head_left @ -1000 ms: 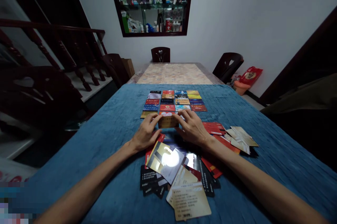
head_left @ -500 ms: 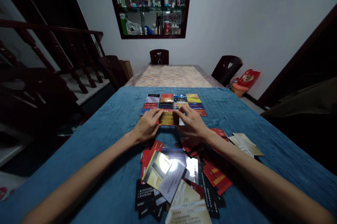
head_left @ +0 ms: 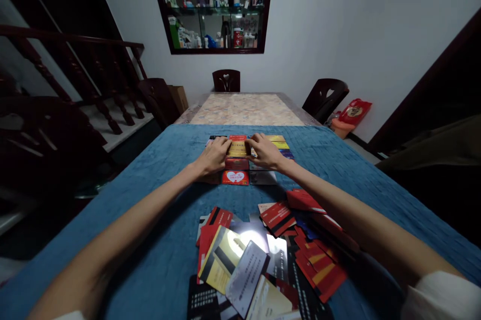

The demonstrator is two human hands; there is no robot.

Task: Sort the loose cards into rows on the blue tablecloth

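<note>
A gold card [head_left: 238,148] is pinched between both my hands over the laid-out cards. My left hand [head_left: 215,155] grips its left edge, and the fingers of my right hand [head_left: 264,151] are on its right edge. Under and around my hands the cards lie in neat rows, partly covered. A red card with a white heart [head_left: 235,177] is in the row nearest me, beside a grey card [head_left: 263,178]. At the far right of the rows is a yellow card [head_left: 276,138]. Whether the gold card touches those beneath I cannot tell.
A loose heap of cards covers the near part of the blue cloth [head_left: 150,210], with a silver card [head_left: 247,272] and a yellow striped card [head_left: 221,257] on top. Red cards [head_left: 321,267] lie at the heap's right, below my right forearm. Chairs [head_left: 325,97] stand around the table.
Both hands have moved away from me with the gold card, farther over the rows. The near row with the heart card has come into view.
</note>
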